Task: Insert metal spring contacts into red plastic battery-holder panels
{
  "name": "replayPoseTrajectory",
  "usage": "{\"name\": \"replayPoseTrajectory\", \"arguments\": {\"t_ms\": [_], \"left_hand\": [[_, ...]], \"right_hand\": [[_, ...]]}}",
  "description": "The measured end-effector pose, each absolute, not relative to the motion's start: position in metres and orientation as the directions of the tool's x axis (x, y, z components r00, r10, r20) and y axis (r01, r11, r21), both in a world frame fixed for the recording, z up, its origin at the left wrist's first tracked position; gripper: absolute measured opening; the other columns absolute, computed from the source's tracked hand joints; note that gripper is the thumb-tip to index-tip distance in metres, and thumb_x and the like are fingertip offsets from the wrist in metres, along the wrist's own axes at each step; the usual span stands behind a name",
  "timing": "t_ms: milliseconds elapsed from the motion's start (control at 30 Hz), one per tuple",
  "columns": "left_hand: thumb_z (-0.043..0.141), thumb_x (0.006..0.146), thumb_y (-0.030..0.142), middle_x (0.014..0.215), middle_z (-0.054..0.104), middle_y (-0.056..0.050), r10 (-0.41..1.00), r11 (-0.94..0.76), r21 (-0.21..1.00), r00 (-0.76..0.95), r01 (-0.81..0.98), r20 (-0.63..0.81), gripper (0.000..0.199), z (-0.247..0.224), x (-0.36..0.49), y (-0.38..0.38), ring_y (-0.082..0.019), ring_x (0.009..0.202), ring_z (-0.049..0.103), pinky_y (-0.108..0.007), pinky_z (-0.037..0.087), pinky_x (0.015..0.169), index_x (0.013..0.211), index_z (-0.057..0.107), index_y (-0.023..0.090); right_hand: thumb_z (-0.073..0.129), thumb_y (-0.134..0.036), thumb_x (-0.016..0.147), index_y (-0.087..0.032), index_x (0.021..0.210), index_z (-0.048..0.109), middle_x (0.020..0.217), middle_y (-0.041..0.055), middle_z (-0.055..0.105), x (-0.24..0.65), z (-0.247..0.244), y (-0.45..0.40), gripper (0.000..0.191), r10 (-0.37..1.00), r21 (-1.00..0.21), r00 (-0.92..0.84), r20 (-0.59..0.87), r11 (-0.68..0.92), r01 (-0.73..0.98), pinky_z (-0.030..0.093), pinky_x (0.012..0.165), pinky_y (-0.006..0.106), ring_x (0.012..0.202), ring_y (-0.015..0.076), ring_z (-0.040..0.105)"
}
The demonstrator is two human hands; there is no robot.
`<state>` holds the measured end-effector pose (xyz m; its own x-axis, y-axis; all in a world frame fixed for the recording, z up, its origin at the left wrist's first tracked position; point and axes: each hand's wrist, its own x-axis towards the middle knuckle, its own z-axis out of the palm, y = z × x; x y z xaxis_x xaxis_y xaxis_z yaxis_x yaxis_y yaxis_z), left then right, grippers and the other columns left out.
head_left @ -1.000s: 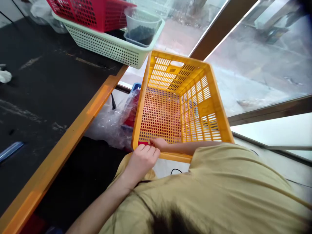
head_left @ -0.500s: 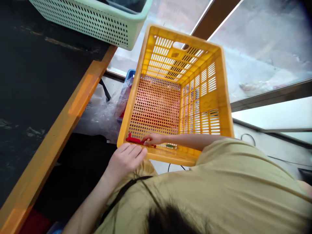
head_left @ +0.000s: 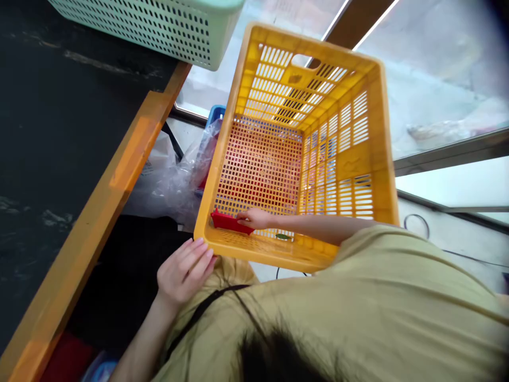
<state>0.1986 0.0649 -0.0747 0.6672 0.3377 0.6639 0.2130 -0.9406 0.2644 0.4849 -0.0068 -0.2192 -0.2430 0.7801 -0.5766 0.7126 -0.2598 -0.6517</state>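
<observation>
The right hand (head_left: pixel 254 217) lies on a red plastic piece (head_left: pixel 227 222) on the floor of a yellow crate (head_left: pixel 350 154), against the crate's near wall; whether its fingers grip, I cannot tell. The left hand (head_left: pixel 185 273), open and apart from the right, hovers just outside that wall. The piece looks light and stiff, best pinched by its raised edge. A small green scrap (head_left: pixel 283 236) lies near it. A pale green basket (head_left: pixel 139 26) sits beyond the crate, on the tabletop (head_left: pixel 79 132).
</observation>
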Motion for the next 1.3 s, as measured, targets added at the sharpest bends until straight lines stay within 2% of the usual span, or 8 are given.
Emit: {"name": "replayPoseTrajectory", "arguments": {"t_ms": [233, 367, 600, 800, 1067, 1300], "left_hand": [[0.081, 0.074, 0.012, 0.096, 0.069, -0.008, 0.365, -0.931, 0.25, 0.658, 0.265, 0.659, 0.042, -0.08, 0.193, 0.067, -0.021, 0.094, 0.071, -0.034, 0.06, 0.093, 0.111, 0.062, 0.013], [0.076, 0.079, 0.014, 0.096, 0.069, -0.007, 0.395, -0.919, 0.282, 0.649, 0.277, 0.65, 0.039, -0.081, 0.194, 0.066, -0.019, 0.093, 0.071, -0.031, 0.062, 0.086, 0.116, 0.062, 0.016], [0.072, 0.081, 0.012, 0.099, 0.067, -0.007, 0.449, -0.893, 0.34, 0.63, 0.294, 0.634, 0.039, -0.088, 0.192, 0.062, -0.018, 0.091, 0.069, -0.029, 0.062, 0.082, 0.118, 0.06, 0.018], [0.069, 0.082, 0.009, 0.099, 0.065, -0.008, 0.448, -0.893, 0.349, 0.63, 0.284, 0.634, 0.035, -0.088, 0.194, 0.062, -0.017, 0.09, 0.069, -0.028, 0.06, 0.081, 0.116, 0.061, 0.016], [0.07, 0.082, 0.01, 0.101, 0.064, -0.007, 0.456, -0.89, 0.342, 0.605, 0.302, 0.653, 0.034, -0.093, 0.195, 0.06, -0.016, 0.091, 0.067, -0.026, 0.059, 0.083, 0.114, 0.062, 0.015], [0.07, 0.081, 0.008, 0.106, 0.062, -0.009, 0.464, -0.886, 0.355, 0.594, 0.299, 0.658, 0.034, -0.095, 0.195, 0.059, -0.016, 0.094, 0.066, -0.026, 0.058, 0.085, 0.113, 0.062, 0.014]], "right_hand": [[0.055, -0.04, 0.098, -0.014, 0.114, 0.062, 0.108, 0.0069, 0.065, 0.495, -0.229, 0.004, 0.032, 0.745, -0.714, -0.25, -0.619, -0.401, 0.574, 0.052, 0.089, 0.038, 0.096, 0.0177, 0.063], [0.054, -0.039, 0.099, -0.012, 0.112, 0.062, 0.102, 0.006, 0.066, 0.496, -0.244, 0.009, 0.031, 0.683, -0.682, -0.23, -0.694, -0.521, 0.513, 0.056, 0.08, 0.034, 0.088, 0.0153, 0.065], [0.062, -0.036, 0.094, -0.012, 0.104, 0.065, 0.101, 0.0053, 0.066, 0.499, -0.25, 0.013, 0.026, 0.653, -0.636, -0.161, -0.74, -0.602, 0.482, 0.054, 0.086, 0.037, 0.092, 0.0165, 0.064], [0.058, -0.039, 0.097, -0.012, 0.103, 0.064, 0.096, 0.0045, 0.065, 0.495, -0.251, 0.01, 0.029, 0.596, -0.602, -0.15, -0.789, -0.701, 0.382, 0.055, 0.078, 0.032, 0.083, 0.014, 0.063], [0.056, -0.042, 0.097, -0.013, 0.109, 0.063, 0.099, 0.0054, 0.066, 0.52, -0.244, 0.017, 0.033, 0.574, -0.605, -0.196, -0.795, -0.773, 0.193, 0.055, 0.075, 0.03, 0.081, 0.013, 0.063], [0.052, -0.047, 0.099, -0.012, 0.105, 0.064, 0.081, 0.0022, 0.064, 0.511, -0.246, 0.009, 0.038, 0.411, -0.513, -0.4, -0.819, -0.837, 0.189, 0.055, 0.067, 0.028, 0.066, 0.0108, 0.061]]}}
